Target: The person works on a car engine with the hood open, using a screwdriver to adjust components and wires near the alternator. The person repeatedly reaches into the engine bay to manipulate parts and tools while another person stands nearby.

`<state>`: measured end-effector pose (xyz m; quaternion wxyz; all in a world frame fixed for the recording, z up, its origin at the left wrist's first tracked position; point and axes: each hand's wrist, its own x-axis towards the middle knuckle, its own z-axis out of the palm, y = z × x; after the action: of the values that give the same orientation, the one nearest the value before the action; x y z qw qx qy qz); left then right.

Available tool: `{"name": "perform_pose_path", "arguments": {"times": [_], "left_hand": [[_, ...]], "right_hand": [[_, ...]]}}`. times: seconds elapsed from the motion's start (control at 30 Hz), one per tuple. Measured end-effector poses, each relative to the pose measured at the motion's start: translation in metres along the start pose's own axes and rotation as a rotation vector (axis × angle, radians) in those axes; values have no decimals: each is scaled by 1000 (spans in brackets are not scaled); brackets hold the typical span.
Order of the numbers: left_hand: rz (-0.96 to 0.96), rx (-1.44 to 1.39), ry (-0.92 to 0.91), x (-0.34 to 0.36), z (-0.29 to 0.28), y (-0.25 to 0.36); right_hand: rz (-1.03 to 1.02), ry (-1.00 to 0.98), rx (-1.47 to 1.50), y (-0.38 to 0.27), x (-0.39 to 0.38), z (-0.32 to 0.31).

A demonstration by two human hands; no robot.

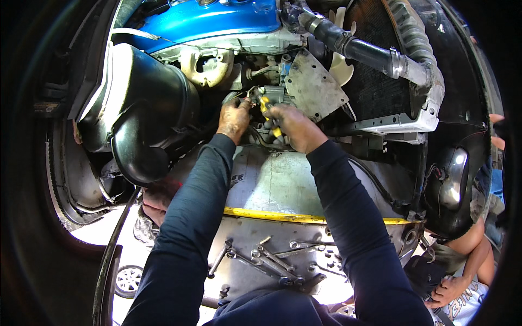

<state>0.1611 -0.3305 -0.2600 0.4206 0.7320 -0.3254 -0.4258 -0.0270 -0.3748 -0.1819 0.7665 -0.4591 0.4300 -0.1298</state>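
Note:
Both my arms, in dark sleeves, reach into an engine bay. My right hand point(298, 126) is closed around a tool with a yellow and dark handle point(277, 131); its kind does not show, as my fingers cover much of it. Close by on the left, my left hand point(235, 118) has its fingers pinched together beside a small metal engine part point(273, 94). What sits in that pinch is too small to make out. A flat grey metal plate with holes point(315, 87) stands just right of my hands. Behind them is a pale manifold point(206, 68).
The blue engine cover point(212, 19) lies at the far side. A black hose with clamps point(370, 54) runs toward the radiator point(380, 103). Several wrenches point(274, 259) lie on the metal panel near me. A large black duct point(147, 108) fills the left. Another person's hand point(450, 290) shows lower right.

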Motion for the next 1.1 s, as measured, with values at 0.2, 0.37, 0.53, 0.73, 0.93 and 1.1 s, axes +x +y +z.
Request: {"name": "perform_pose_path", "arguments": {"times": [0.2, 0.37, 0.53, 0.73, 0.93, 1.1], "left_hand": [[-395, -538, -180, -10, -17, 20], [-492, -610, -219, -8, -18, 25], [-552, -672, -273, -5, -24, 26], [-511, -722, -258, -6, -18, 26], [-535, -831, -358, -4, -24, 24], [-599, -832, -213, -15, -5, 29]], "right_hand": [[-541, 141, -831, 25, 1, 6], [-613, 117, -1031, 35, 11, -7], [-585, 38, -983, 36, 17, -16], [-565, 45, -984, 35, 18, -13], [-567, 79, -1051, 38, 18, -14], [-577, 105, -802, 35, 13, 1]]}}
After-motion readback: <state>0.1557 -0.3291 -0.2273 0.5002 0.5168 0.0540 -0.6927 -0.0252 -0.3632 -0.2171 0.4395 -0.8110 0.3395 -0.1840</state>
